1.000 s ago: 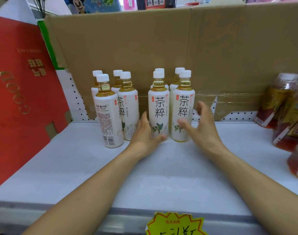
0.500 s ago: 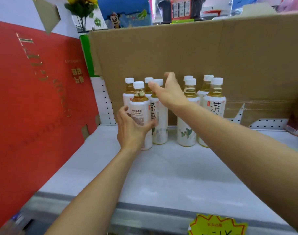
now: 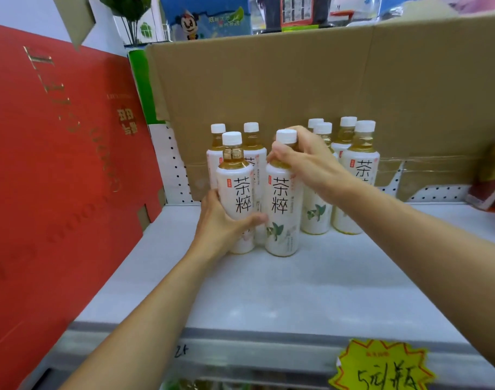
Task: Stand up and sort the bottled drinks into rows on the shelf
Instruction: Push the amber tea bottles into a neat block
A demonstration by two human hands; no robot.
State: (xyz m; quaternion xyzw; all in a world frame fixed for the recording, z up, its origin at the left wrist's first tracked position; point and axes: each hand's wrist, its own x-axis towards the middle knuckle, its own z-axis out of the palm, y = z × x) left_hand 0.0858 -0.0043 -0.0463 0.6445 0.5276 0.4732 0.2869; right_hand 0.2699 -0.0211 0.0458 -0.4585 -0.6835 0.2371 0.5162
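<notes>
Several white-labelled tea bottles with white caps stand upright on the white shelf [image 3: 269, 291], in front of a cardboard sheet. My left hand [image 3: 222, 225] grips the lower body of the front-left bottle [image 3: 236, 187], whose label faces me. My right hand [image 3: 302, 159] pinches the neck of the bottle [image 3: 281, 204] beside it, just under its cap. Two more bottles [image 3: 250, 136] stand right behind these. Another group of bottles [image 3: 359, 175] stands to the right, partly hidden by my right forearm.
A red cardboard panel [image 3: 57, 164] walls off the left side. The brown cardboard sheet [image 3: 297, 94] backs the shelf. Dark-red bottled drinks [image 3: 491, 178] lie at the far right edge. A yellow price tag [image 3: 381, 367] hangs on the shelf's front rail.
My left hand has turned the front-left bottle so its label faces me. My right hand came down from above the caps and took the neighbouring bottle by its neck, bringing it forward.
</notes>
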